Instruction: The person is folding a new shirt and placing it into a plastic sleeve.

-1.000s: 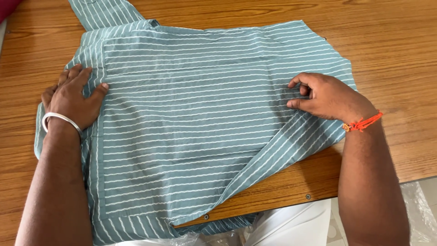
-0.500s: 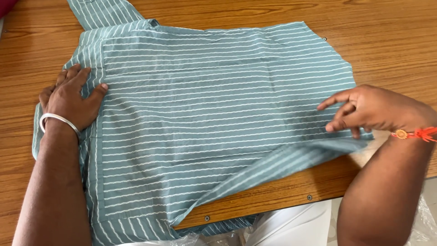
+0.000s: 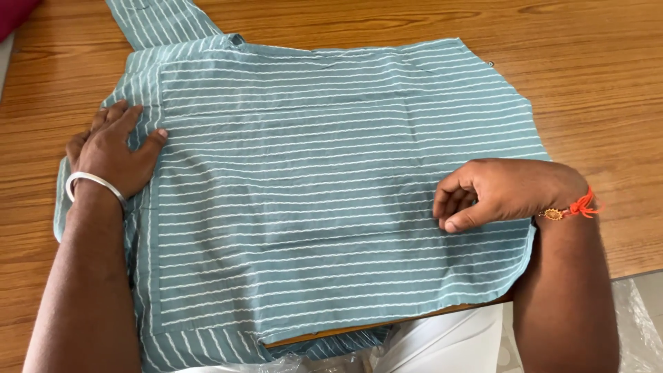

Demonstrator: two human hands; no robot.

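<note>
The grey-green cotton shirt with thin white stripes point(image 3: 324, 186) lies spread flat on the brown wooden table point(image 3: 601, 76), its lower edge hanging over the near side. My left hand point(image 3: 114, 148) presses flat and open on its left edge. My right hand point(image 3: 501, 193) rests on the right part, fingers curled in against the cloth, thumb pressing down.

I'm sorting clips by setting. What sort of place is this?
Probably a home or small workroom: a striped teal shirt lies spread on a wooden table, both hands resting on it, with clear plastic wrap at the table's edge.
</note>
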